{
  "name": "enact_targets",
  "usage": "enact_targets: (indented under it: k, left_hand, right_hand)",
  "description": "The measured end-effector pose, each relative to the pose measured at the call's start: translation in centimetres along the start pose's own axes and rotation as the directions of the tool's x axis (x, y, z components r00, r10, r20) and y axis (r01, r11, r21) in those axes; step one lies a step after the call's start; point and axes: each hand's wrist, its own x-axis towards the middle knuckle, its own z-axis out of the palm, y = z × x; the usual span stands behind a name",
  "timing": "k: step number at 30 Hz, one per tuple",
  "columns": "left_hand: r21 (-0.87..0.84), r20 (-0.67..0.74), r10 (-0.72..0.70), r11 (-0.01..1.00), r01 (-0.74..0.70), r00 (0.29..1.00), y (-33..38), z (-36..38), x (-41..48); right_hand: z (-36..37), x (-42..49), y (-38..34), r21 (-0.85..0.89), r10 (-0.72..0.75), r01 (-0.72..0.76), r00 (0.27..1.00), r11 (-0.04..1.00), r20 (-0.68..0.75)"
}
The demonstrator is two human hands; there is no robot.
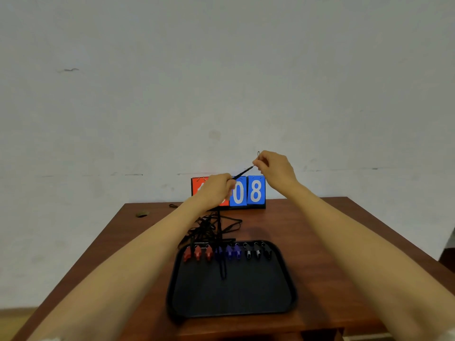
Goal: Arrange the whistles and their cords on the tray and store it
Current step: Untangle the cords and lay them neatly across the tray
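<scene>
A black tray (231, 299) lies on the brown table. Along its far edge stand red whistles (197, 253), blue whistles (230, 252) and black whistles (257, 252) in one row. One dark cord (222, 269) runs down from the row onto the tray floor. A tangle of black cords (211, 227) lies on the table just behind the tray. Both hands are raised above the table in front of the scoreboard. My right hand (275, 168) pinches the ring end of a black cord (242, 173). My left hand (216, 188) grips the same cord lower down, stretching it taut between them.
A flip scoreboard (248, 191) with red and blue number cards stands at the table's far edge against the pale wall. A small round hole (142, 214) sits near the table's far left corner. The table's front and side edges (394, 232) are close to the tray.
</scene>
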Motion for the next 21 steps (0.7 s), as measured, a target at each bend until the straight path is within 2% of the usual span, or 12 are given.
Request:
enact_targets:
  k: [5, 8, 11, 15, 21]
  left_hand:
    - [0.056, 0.097, -0.058, 0.997, 0.053, 0.994, -5.3, -0.2, -2.0]
    - [0.047, 0.112, -0.113, 0.993, 0.109, 0.987, -8.2, 0.3, -3.5]
    - [0.112, 0.123, -0.155, 0.984, 0.141, 0.980, -10.7, 1.1, -5.3]
    - [0.028, 0.178, -0.264, 0.964, 0.263, 0.948, -13.5, 2.6, -8.1]
    - [-0.004, 0.212, -0.286, 0.956, 0.293, 0.935, -15.7, 5.6, -11.6]
  right_hand:
    - [0.5, -1.5, 2.9, -0.230, 0.070, -0.058, 0.997, 0.971, 0.044]
    - [1.6, -3.0, 4.7, -0.247, 0.136, -0.113, 0.988, 0.962, 0.078]
    - [2.5, -5.0, 6.5, -0.265, 0.191, -0.153, 0.974, 0.952, 0.124]
    - [4.0, -8.2, 8.6, -0.294, 0.273, -0.219, 0.949, 0.930, 0.159]
    - [6.1, -13.8, 11.2, -0.348, 0.392, -0.302, 0.892, 0.888, 0.226]
